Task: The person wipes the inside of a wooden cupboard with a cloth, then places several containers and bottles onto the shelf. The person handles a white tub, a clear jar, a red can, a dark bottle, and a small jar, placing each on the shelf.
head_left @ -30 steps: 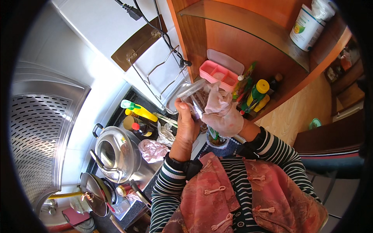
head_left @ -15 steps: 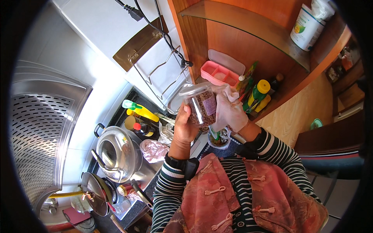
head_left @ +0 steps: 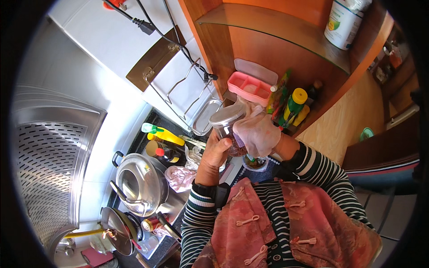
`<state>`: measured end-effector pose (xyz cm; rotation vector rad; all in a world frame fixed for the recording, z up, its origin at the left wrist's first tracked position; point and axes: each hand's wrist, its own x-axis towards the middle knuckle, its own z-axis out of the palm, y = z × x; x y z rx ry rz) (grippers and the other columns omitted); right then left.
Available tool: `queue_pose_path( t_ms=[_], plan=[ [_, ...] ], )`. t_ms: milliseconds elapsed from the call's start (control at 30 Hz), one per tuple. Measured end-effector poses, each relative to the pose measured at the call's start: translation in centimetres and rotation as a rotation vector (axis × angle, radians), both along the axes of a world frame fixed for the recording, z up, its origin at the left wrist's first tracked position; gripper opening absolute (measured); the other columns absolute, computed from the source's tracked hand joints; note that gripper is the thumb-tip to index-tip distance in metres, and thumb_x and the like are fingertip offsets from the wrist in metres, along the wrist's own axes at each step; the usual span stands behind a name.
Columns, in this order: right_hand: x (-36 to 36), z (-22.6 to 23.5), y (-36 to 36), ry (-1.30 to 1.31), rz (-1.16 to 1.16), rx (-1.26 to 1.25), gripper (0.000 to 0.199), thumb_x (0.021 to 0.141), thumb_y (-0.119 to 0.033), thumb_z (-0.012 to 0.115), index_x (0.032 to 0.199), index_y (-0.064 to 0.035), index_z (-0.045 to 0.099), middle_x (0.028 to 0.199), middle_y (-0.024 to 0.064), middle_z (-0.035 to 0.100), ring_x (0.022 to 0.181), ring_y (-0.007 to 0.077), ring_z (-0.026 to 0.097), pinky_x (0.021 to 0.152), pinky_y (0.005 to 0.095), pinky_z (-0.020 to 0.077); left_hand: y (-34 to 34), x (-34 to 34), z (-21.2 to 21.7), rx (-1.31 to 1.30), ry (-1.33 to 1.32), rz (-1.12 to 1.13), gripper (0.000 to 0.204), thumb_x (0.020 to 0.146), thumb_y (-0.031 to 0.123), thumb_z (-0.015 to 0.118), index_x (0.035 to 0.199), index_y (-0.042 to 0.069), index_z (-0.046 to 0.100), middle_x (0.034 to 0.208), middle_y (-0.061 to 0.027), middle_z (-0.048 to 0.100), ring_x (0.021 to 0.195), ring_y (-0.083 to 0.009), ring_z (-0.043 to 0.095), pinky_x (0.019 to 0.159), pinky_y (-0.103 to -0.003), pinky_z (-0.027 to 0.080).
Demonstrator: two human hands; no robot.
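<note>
A clear jar with a pale lid and dark brown bits inside stands slightly tilted between my hands. My left hand is closed round its near left side, thumb toward the front. With my right hand I press a thin, pale cloth against the jar's right side; the cloth covers the fingers and most of a purple label. Behind the jar, a pink divided box rests on the cabinet's lower level with its translucent lid raised.
Yellow-capped bottles crowd the cabinet's lower right, below a glass shelf. On the left counter are a big lidded steel pot, a crumpled pink cloth and a yellow bottle. A wire rack hangs on the wall.
My right hand has brought the cloth leftward across the jar's side, covering more of the label. The jar sits slightly lower between my hands. The whole view has shifted a little.
</note>
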<state>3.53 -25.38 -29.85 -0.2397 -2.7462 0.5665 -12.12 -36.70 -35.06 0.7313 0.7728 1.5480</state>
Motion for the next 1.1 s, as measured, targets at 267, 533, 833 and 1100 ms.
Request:
queue_pose_path(
  t_ms=[267, 533, 833, 1100],
  plan=[
    [-0.5, 0.0, -0.2, 0.202, -0.097, 0.092, 0.045, 0.046, -0.024, 0.077, 0.084, -0.0071, 0.059, 0.096, 0.02, 0.063, 0.095, 0.0381, 0.058, 0.087, 0.0469, 0.0439, -0.3, -1.1, -1.4, -0.011, -0.029, 0.003, 0.105, 0.064, 0.05, 0.095, 0.142, -0.003, 0.049, 0.132, -0.0118, 0.064, 0.117, -0.0252, 0.066, 0.101, -0.04, 0.053],
    [-0.1, 1.0, 0.1, 0.118, -0.194, -0.096, 0.054, 0.038, -0.026, 0.079, 0.084, -0.0069, 0.057, 0.094, 0.0159, 0.059, 0.095, 0.037, 0.057, 0.088, 0.0452, 0.0409, -0.5, -0.9, -1.0, 0.055, -0.122, 0.0, 0.103, 0.067, 0.047, 0.094, 0.143, -0.004, 0.048, 0.135, -0.0138, 0.063, 0.121, -0.0264, 0.064, 0.103, -0.041, 0.051],
    [-0.8, -2.3, 0.3, 0.436, -0.097, 0.082, 0.035, 0.059, -0.023, 0.076, 0.085, -0.0114, 0.055, 0.095, 0.0155, 0.061, 0.088, 0.0346, 0.062, 0.078, 0.0438, 0.0487, -0.5, -0.1, 0.4, -0.004, -0.126, 0.047, 0.105, 0.071, 0.045, 0.091, 0.149, -0.003, 0.04, 0.142, -0.0167, 0.056, 0.127, -0.0292, 0.059, 0.108, -0.043, 0.047],
    [0.0, -2.6, -0.3, 0.386, -0.169, 0.258, 0.026, 0.069, -0.022, 0.074, 0.089, -0.0155, 0.059, 0.094, 0.0114, 0.061, 0.084, 0.0304, 0.062, 0.067, 0.0412, 0.0499, -0.6, -0.1, 0.2, -0.022, -0.016, 0.015, 0.098, 0.072, 0.038, 0.092, 0.147, -0.003, 0.042, 0.135, -0.0142, 0.061, 0.12, -0.0283, 0.063, 0.102, -0.042, 0.052]
  ],
)
